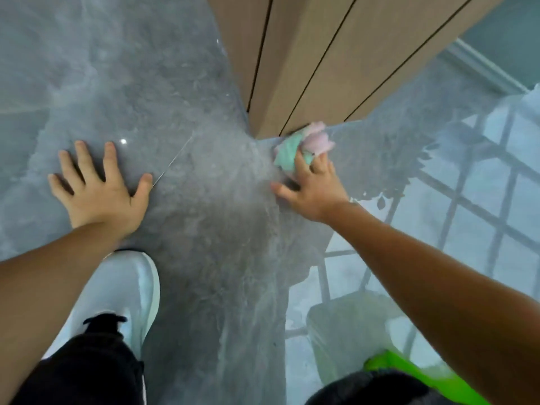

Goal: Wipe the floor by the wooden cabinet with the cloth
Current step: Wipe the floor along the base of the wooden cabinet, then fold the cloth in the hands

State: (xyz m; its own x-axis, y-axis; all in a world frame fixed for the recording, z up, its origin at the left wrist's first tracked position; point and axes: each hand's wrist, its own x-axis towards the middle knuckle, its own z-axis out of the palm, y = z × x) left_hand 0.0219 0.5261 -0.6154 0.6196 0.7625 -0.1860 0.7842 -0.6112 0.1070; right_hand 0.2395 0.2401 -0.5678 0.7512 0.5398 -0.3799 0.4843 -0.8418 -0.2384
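A crumpled green and pink cloth (302, 146) lies on the glossy grey floor (204, 214), touching the bottom corner of the wooden cabinet (321, 68). My right hand (314, 187) presses down on the cloth's near side, fingers spread over it and thumb out to the left on the floor. Flat on the floor to the left, well apart from the cloth, rests my left hand (100, 187) with its fingers splayed.
My white shoe (128, 290) and black trouser leg (84, 366) sit at the lower left. A bright green object (409, 372) shows at the bottom right. The floor on the right reflects a window grid; a pale baseboard (482, 65) runs at the upper right.
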